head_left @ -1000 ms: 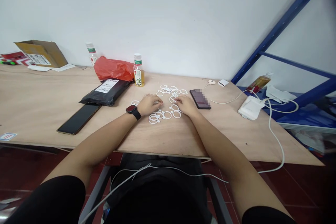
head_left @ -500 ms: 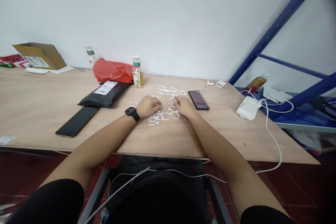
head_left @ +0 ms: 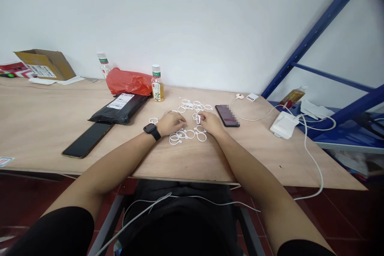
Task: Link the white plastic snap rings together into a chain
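Several white plastic rings (head_left: 190, 134), each with a small round tab, lie scattered on the wooden tabletop between and around my hands. My right hand (head_left: 210, 122) pinches one white ring (head_left: 198, 119) between thumb and fingertips, tipped up on its edge. Left of it, my left hand (head_left: 171, 122) rests low over the table, its fingers curled together; whatever they may hold is hidden. Close to my left wrist, which wears a black smartwatch (head_left: 151, 130), lies a single white ring (head_left: 153, 121). More rings (head_left: 207, 107) sit in a loose group beyond my hands.
A phone (head_left: 228, 116) lies right of my right hand. On the left are another phone (head_left: 87, 139), a black parcel (head_left: 109, 111), a red plastic bag (head_left: 129, 81) and a drink bottle (head_left: 157, 85). A white charger (head_left: 283, 125) with a cable stands near the blue rack (head_left: 318, 20).
My right hand has taken up a white ring from the group beside it and tipped it on edge. My left hand has barely moved.
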The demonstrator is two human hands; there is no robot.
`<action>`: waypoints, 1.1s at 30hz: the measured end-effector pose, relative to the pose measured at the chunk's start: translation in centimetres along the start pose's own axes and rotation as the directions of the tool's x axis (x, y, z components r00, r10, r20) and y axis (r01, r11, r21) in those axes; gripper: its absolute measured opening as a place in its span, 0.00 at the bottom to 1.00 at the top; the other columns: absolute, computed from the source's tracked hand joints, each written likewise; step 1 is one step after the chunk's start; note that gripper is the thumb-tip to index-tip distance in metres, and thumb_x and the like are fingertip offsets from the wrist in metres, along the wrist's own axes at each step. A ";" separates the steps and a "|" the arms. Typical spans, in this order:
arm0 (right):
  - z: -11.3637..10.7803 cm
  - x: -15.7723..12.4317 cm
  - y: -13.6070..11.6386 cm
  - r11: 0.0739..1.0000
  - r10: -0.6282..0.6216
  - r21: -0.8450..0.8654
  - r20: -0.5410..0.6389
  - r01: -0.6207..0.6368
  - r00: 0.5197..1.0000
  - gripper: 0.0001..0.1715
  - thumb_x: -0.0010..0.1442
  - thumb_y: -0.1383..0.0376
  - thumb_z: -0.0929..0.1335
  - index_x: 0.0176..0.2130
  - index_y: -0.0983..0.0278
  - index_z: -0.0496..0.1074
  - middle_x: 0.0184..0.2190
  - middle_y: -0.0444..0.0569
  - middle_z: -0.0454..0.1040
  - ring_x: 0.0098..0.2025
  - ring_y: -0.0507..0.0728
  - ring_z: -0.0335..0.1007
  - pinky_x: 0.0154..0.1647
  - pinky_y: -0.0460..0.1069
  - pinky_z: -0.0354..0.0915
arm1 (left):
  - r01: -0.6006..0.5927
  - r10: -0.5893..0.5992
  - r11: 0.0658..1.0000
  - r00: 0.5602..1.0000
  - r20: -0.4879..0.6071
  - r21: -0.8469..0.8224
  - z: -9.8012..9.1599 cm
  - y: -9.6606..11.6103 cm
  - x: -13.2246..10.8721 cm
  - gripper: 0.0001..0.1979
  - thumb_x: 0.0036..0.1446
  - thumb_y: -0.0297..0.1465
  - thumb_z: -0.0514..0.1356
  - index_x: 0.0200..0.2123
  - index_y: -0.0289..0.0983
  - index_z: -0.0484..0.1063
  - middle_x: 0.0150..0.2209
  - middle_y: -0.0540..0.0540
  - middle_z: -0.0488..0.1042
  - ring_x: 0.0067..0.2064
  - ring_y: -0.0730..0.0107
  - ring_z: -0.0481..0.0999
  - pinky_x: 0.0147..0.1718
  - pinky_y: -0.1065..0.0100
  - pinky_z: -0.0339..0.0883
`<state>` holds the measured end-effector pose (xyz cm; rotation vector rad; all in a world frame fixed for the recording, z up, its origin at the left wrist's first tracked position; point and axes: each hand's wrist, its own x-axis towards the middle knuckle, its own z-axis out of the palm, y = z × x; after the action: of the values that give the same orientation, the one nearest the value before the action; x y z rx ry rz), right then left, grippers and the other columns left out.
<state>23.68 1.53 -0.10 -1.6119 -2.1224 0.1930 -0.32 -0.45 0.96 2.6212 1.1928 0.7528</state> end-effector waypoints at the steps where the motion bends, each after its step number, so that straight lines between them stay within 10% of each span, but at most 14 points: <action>1: 0.1 0.0 0.0 1.000 -0.021 -0.014 0.008 0.021 1.000 0.16 0.57 0.63 0.69 0.46 0.57 0.76 0.38 0.46 0.79 0.40 0.57 0.72 0.41 0.49 0.63 | 0.002 -0.002 1.000 1.000 0.000 -0.001 0.0 0.0 0.0 0.12 0.62 0.39 0.58 0.39 0.40 0.79 0.40 0.45 0.80 0.45 0.63 0.77 0.52 0.59 0.62; 19: -0.1 -0.4 -1.1 0.974 -0.150 0.164 -0.052 0.157 0.987 0.16 0.61 0.67 0.65 0.45 0.59 0.79 0.40 0.48 0.81 0.43 0.58 0.76 0.46 0.51 0.67 | 0.006 -0.006 1.000 1.000 0.000 -0.022 0.0 0.2 0.0 0.12 0.62 0.39 0.57 0.39 0.40 0.79 0.39 0.46 0.81 0.44 0.62 0.78 0.51 0.60 0.65; 33: -0.6 -2.1 -4.3 0.834 -0.438 0.329 -0.093 0.443 0.894 0.25 0.67 0.67 0.60 0.60 0.54 0.69 0.53 0.46 0.76 0.52 0.56 0.73 0.55 0.53 0.67 | 0.046 -0.130 0.912 0.975 -0.182 -0.407 -0.2 0.9 0.0 0.17 0.64 0.40 0.55 0.47 0.38 0.76 0.47 0.44 0.79 0.49 0.62 0.77 0.51 0.62 0.69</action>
<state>20.63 -1.84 1.48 -0.8934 -2.2344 0.3727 0.19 -1.06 1.43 2.1803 1.0597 1.1379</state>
